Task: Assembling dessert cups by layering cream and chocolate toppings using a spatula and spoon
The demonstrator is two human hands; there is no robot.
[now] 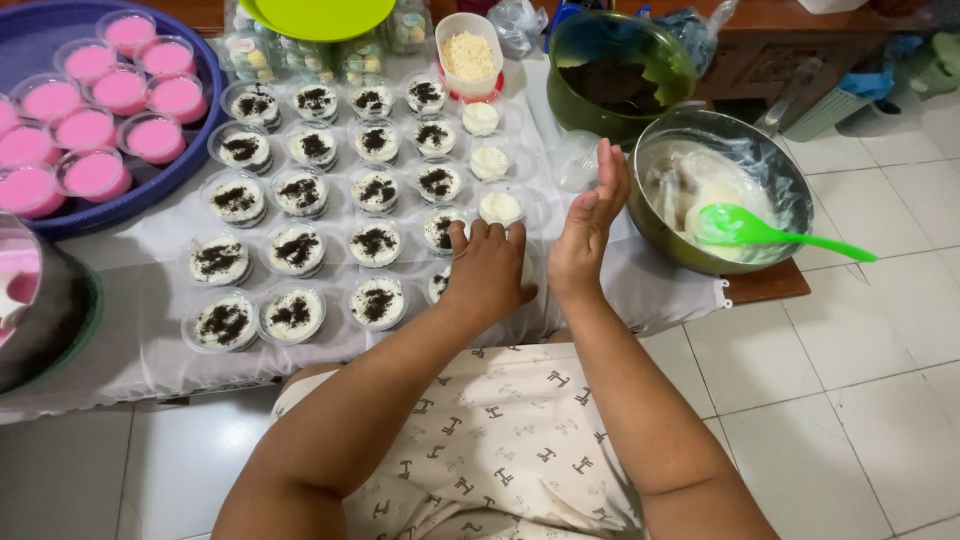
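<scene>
My left hand point(487, 270) rests knuckles-up over a small clear cup on the white cloth point(150, 340), covering most of it. Whether the fingers grip the cup is hidden. My right hand point(590, 225) is raised on edge just to its right, fingers together and straight, holding nothing. Several rows of clear cups with white cream and dark crumbs point(297, 248) lie to the left. Three plain cream cups point(500, 207) stand just beyond my hands.
A steel bowl of white cream point(770, 160) with a green spatula point(760, 230) stands at the right on a wooden board. A green bowl of dark crumbs point(615, 75) and a tub of pale crumbs point(468, 55) are behind. A blue tray of pink cups point(100, 100) sits at left.
</scene>
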